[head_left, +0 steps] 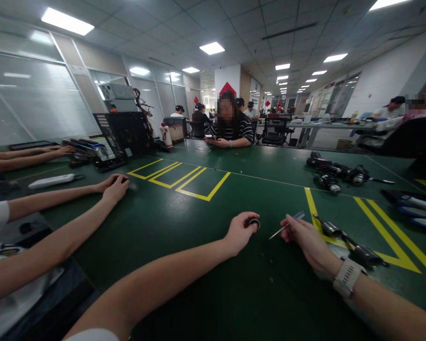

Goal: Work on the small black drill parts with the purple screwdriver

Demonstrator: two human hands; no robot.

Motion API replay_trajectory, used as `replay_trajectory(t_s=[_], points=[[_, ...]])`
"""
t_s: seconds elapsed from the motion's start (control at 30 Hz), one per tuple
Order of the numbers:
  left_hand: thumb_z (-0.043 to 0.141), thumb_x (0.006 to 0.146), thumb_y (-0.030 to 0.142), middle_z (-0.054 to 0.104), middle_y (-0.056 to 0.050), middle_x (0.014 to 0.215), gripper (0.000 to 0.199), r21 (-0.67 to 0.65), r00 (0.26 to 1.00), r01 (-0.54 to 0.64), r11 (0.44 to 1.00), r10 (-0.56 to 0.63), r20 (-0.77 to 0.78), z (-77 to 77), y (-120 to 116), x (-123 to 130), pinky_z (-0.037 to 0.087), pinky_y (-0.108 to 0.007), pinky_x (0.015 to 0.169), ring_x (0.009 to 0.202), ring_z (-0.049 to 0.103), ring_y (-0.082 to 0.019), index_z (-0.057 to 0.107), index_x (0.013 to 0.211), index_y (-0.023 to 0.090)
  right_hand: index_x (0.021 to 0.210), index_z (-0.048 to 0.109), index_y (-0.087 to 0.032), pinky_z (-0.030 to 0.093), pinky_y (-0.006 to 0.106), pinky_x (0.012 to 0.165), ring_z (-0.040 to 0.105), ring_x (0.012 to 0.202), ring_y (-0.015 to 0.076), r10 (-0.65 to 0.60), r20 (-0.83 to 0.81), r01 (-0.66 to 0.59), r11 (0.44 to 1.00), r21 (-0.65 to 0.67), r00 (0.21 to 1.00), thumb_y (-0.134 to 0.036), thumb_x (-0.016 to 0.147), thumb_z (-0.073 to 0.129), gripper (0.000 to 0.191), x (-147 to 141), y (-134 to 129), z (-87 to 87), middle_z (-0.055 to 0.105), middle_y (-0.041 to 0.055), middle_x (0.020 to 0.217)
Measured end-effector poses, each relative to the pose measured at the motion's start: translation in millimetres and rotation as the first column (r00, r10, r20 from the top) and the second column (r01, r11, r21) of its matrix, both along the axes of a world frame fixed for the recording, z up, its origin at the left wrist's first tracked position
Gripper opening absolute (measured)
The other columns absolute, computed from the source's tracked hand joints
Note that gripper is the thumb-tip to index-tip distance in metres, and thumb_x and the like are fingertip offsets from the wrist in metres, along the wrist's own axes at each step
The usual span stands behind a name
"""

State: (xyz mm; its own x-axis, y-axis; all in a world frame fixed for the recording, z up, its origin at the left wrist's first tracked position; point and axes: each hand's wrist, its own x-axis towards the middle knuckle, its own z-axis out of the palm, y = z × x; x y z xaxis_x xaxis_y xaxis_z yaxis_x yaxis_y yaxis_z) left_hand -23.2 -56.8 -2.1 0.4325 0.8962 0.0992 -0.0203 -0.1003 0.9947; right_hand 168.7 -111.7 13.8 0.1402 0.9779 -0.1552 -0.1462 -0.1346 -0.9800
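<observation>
Between the thumb and fingers of my left hand [240,233] is a small dark ring-shaped part [254,223] with a metallic rim. My right hand [301,236], with a pale watch on the wrist, grips a thin screwdriver [277,232], its shaft pointing left and down toward the left hand. The tip is apart from the ring. On the green table [184,274] below and between the hands lie several tiny dark pieces, one of them a small nut-like piece [270,280].
Metal cylindrical tool parts [362,251] lie right of my right hand, and dark tool bodies [326,173] farther back. Yellow tape [209,196] marks the table. Another person's hands [115,188] are at the left; a person sits opposite. A computer chassis [128,132] stands back left.
</observation>
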Motion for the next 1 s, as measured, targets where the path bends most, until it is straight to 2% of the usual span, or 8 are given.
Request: replay_trajectory(t_s=[0.13,0.23,0.37,0.5,0.6,0.8,1.0], points=[[0.052,0.080,0.003,0.062,-0.007,0.105,0.031,-0.061,0.999,-0.022,0.998,0.025,0.047,0.7,0.8,-1.7,0.050,-0.036,0.084,0.094,0.059,-0.018,0.063,0.105,0.016,0.082,0.064,-0.017,0.048,0.032,0.070,0.062,0.071,0.0190,0.008,-0.013,-0.008,1.000,-0.020,1.000,-0.043,0.079,0.061,0.027,-6.8,-19.0,4.0,0.068,0.0045,0.073],[0.053,0.077,-0.001,0.062,-0.007,0.111,0.037,-0.147,0.991,-0.026,0.989,0.045,0.126,0.2,4.1,-4.6,0.047,-0.038,0.092,0.101,0.059,-0.019,0.063,0.107,0.017,0.081,0.062,-0.019,0.045,0.031,0.069,0.058,0.069,0.0175,-0.002,0.013,0.002,0.999,0.037,1.000,-0.040,0.074,0.067,0.023,-10.7,-28.9,0.7,0.065,0.0009,0.069],[0.052,0.072,-0.008,0.063,-0.008,0.112,0.046,-0.231,0.985,0.039,0.972,0.002,0.175,0.6,7.3,-7.4,0.042,-0.039,0.099,0.108,0.057,-0.020,0.062,0.109,0.017,0.077,0.060,-0.020,0.042,0.031,0.066,0.054,0.064,0.0164,0.004,0.034,-0.006,0.997,0.078,0.999,-0.045,0.076,0.064,0.025,-11.1,-33.2,-6.9,0.061,-0.0011,0.063],[0.053,0.071,-0.009,0.062,-0.008,0.114,0.047,-0.215,0.980,0.080,0.973,-0.037,0.195,1.2,7.3,-7.3,0.041,-0.040,0.100,0.109,0.056,-0.020,0.063,0.109,0.017,0.074,0.058,-0.022,0.040,0.032,0.068,0.053,0.066,0.0175,-0.053,0.165,0.027,0.988,0.155,0.985,-0.049,0.081,0.056,0.028,-8.8,-39.4,-11.4,0.056,-0.0022,0.058],[0.055,0.072,-0.008,0.062,-0.008,0.114,0.047,-0.198,0.981,0.100,0.975,-0.064,0.183,-0.9,8.4,-7.2,0.041,-0.041,0.100,0.108,0.057,-0.020,0.061,0.112,0.018,0.070,0.057,-0.022,0.039,0.032,0.069,0.054,0.070,0.0188,-0.043,0.342,-0.037,0.974,0.224,0.939,-0.050,0.084,0.050,0.031,-8.1,-45.6,-10.2,0.054,-0.0015,0.061],[0.058,0.071,-0.006,0.062,-0.008,0.115,0.047,-0.180,0.984,0.088,0.980,-0.057,0.170,-7.3,11.7,-6.4,0.042,-0.043,0.098,0.104,0.059,-0.020,0.061,0.111,0.018,0.070,0.056,-0.022,0.040,0.031,0.061,0.053,0.060,0.0173,0.022,0.531,-0.148,0.969,0.196,0.847,-0.050,0.086,0.044,0.034,-14.6,-49.8,0.3,0.054,-0.0013,0.062],[0.056,0.069,-0.010,0.063,-0.008,0.112,0.050,-0.187,0.987,0.071,0.980,-0.041,0.158,-1.5,8.6,-4.8,0.042,-0.041,0.098,0.103,0.059,-0.019,0.062,0.110,0.016,0.062,0.055,-0.023,0.040,0.029,0.054,0.053,0.055,0.0173,0.026,0.621,-0.187,0.963,0.195,0.783,-0.051,0.084,0.045,0.037,-19.8,-48.8,6.2,0.054,-0.0006,0.058]])
